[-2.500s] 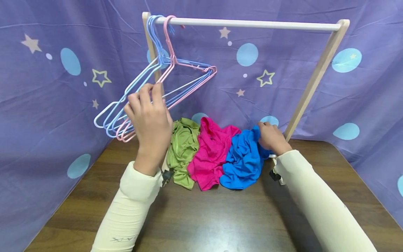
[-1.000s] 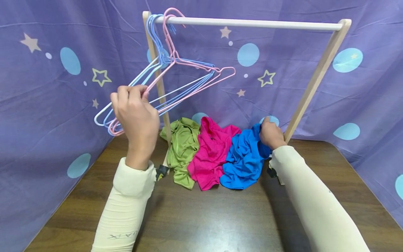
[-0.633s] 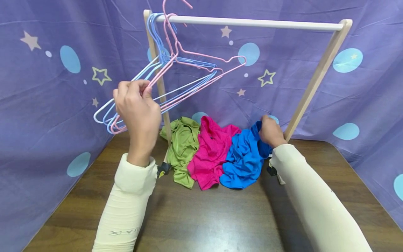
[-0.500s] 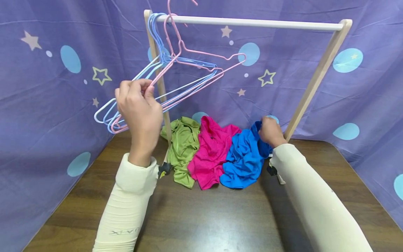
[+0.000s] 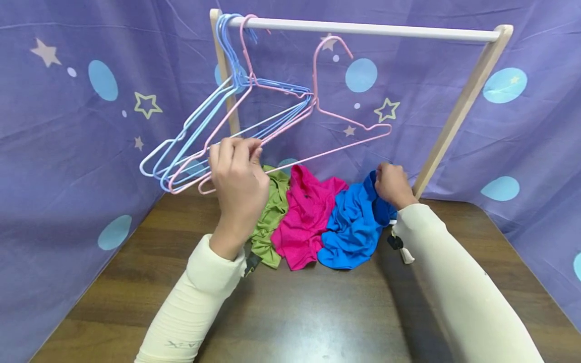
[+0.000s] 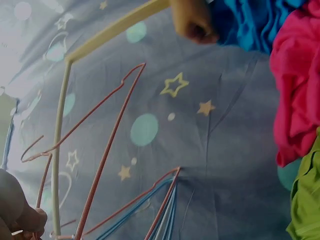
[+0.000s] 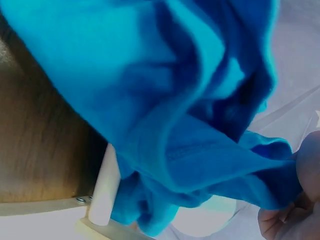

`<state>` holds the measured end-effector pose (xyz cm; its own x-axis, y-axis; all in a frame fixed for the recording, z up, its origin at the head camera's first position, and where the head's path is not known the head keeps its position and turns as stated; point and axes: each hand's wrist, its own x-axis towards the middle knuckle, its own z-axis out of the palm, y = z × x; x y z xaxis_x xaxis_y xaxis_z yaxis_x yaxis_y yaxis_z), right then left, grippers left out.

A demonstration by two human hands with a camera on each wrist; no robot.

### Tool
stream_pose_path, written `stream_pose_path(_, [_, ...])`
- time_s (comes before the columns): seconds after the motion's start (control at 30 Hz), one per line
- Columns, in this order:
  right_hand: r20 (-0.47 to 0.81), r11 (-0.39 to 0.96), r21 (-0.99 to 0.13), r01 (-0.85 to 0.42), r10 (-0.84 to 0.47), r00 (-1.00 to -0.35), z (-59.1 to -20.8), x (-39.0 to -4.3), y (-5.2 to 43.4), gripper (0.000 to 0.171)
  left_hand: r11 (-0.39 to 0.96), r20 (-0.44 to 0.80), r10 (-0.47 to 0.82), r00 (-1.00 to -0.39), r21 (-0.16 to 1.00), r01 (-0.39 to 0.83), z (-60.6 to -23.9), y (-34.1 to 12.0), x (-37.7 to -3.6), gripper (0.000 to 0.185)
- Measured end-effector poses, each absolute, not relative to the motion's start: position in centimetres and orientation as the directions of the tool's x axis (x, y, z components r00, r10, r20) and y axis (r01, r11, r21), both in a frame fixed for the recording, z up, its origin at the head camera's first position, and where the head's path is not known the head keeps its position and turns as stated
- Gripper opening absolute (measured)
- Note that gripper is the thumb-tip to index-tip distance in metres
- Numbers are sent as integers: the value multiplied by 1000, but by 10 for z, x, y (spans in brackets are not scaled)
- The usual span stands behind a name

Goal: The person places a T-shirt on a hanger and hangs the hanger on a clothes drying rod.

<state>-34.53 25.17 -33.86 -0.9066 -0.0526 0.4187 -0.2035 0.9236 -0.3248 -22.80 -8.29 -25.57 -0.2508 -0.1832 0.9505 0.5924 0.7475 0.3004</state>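
Observation:
My left hand (image 5: 238, 184) pinches the sloping arm of a pink hanger (image 5: 336, 147), whose hook stands free of the rail, below it and to the right of the other hangers. Another pink hanger (image 5: 247, 55) and several blue and white hangers (image 5: 227, 48) hang at the rail's left end. At the right, my right hand (image 5: 392, 184) grips a raised edge of a crumpled blue cloth garment (image 5: 351, 227); in the right wrist view the blue fabric (image 7: 240, 175) stretches to the fingertips. The rest of that garment lies on the table.
A clothes rack with a white rail (image 5: 363, 29) and wooden posts (image 5: 463, 116) stands on the brown wooden table (image 5: 295, 312). Between my hands lie a crumpled pink garment (image 5: 304, 217) and a green garment (image 5: 274, 217), partly behind my left wrist. A patterned purple curtain (image 5: 68, 151) hangs behind.
My left hand took hold of a pink hanger, lifted its hook above the rail, then brought it right and down off the rail. The right hand keeps its grip on the blue garment, raised slightly.

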Motion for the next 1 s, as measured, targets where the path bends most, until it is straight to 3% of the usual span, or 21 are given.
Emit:
stream_pose_path(0.5, [519,889,-373,-265,-37,-854,-305,-341,255,22,788,946,-44,-322,231,571,-280,-67,-231,7])
stream_pose_path(1.0, [458,854,-496,-157,104,-883,-286,-341,258,31,799,926,-25,-377,245,549,-288,-72,-233,10])
